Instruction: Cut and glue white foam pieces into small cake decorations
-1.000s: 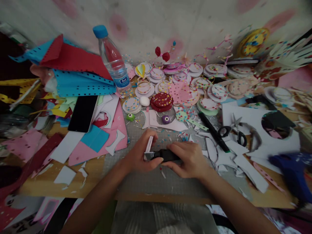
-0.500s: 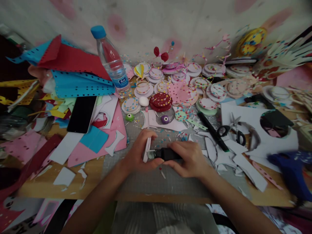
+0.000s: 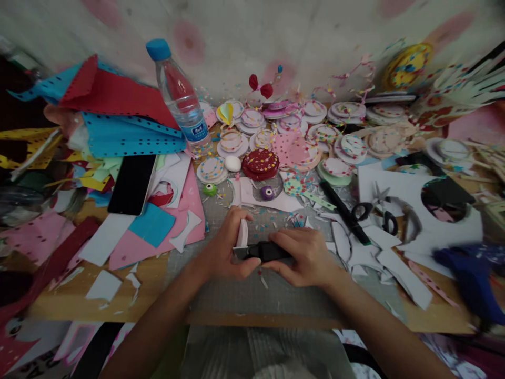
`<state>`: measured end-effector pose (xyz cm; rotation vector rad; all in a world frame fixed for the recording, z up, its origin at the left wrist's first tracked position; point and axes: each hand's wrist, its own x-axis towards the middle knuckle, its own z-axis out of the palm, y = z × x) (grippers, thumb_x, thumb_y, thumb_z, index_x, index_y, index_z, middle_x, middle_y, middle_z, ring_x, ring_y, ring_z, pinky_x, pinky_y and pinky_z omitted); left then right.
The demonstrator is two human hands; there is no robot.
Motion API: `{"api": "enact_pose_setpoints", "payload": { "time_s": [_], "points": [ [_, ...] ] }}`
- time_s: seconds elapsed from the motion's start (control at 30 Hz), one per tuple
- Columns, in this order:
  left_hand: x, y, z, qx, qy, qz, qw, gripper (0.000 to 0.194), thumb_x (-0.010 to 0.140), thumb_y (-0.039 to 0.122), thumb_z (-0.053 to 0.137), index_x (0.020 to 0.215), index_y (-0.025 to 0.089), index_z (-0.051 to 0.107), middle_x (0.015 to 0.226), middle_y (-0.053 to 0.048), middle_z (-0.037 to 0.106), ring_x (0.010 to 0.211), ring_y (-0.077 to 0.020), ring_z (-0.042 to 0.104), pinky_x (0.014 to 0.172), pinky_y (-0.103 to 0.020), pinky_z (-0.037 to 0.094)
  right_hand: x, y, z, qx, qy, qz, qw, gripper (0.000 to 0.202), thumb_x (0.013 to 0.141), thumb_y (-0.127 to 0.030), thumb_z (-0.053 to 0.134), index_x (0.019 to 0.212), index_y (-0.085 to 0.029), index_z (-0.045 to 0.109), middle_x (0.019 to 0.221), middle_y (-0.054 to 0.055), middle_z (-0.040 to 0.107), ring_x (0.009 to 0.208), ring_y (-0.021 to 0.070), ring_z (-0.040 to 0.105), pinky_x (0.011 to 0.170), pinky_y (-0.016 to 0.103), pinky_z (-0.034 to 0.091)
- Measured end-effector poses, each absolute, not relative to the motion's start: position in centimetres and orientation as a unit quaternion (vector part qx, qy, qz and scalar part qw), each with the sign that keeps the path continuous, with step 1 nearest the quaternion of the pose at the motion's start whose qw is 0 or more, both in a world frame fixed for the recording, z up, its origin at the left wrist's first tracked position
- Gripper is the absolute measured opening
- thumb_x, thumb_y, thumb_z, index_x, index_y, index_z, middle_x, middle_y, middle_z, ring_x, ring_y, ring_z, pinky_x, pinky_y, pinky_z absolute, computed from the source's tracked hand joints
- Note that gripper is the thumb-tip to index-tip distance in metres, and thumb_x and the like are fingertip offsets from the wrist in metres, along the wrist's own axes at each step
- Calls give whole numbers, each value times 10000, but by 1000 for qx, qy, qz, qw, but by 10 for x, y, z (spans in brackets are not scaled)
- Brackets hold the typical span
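My left hand is closed around a curved white foam piece, pinched between the fingers and thumb. My right hand grips the black handle of a utility knife. Its short grey blade points left and lies against the lower end of the foam piece. The left thumb is close under the blade. Both hands are a little above the grey cutting mat. The right palm hides the rear of the handle.
Behind the hands are white foam offcuts, a purple punch and decorated discs. Scissors and a black marker lie right, near a blue glue gun. A phone and water bottle are left.
The foam piece has turned in my left hand and shows more of its face. The knife blade has tilted so its flat side shows, still against the foam. My right hand has barely moved.
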<state>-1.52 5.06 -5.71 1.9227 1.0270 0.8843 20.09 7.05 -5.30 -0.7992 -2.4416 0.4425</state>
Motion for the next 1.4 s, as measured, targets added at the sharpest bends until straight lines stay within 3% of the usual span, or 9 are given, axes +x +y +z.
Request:
{"api": "enact_pose_setpoints", "payload": {
  "time_s": [0.33,0.53,0.8,0.93,1.4],
  "points": [
    [-14,54,-51,779,409,370,299,397,801,485,564,1020,216,370,903,-31,370,822,-221,372,698,-376,359,199,70,-51,-300,-900,154,275,508,938,-574,414,799,-133,625,594,19,594,511,150,560,506,270,322],
    [-13,52,-49,781,398,378,299,278,830,382,548,979,216,382,884,-26,376,813,-211,379,687,-362,347,200,71,-51,-305,-892,158,292,490,941,-558,426,810,-127,619,610,27,612,517,145,571,505,261,333],
    [-16,52,-49,761,418,352,348,567,704,416,658,1137,215,351,1024,-62,371,932,-250,408,790,-403,391,200,73,-52,-297,-901,154,276,497,946,-558,398,797,-139,619,595,28,612,489,144,550,495,268,322],
    [-18,52,-48,763,426,342,346,620,705,385,667,1199,225,327,1069,-72,374,983,-268,408,847,-436,388,201,72,-53,-295,-903,162,267,493,945,-565,394,811,-147,618,596,21,607,498,144,551,498,264,318],
    [-16,55,-51,781,408,359,307,427,762,453,621,1003,221,354,907,-23,355,818,-210,362,702,-351,351,200,71,-54,-300,-901,170,262,514,935,-581,404,810,-136,628,608,24,602,517,150,560,506,271,308]
  ]
}}
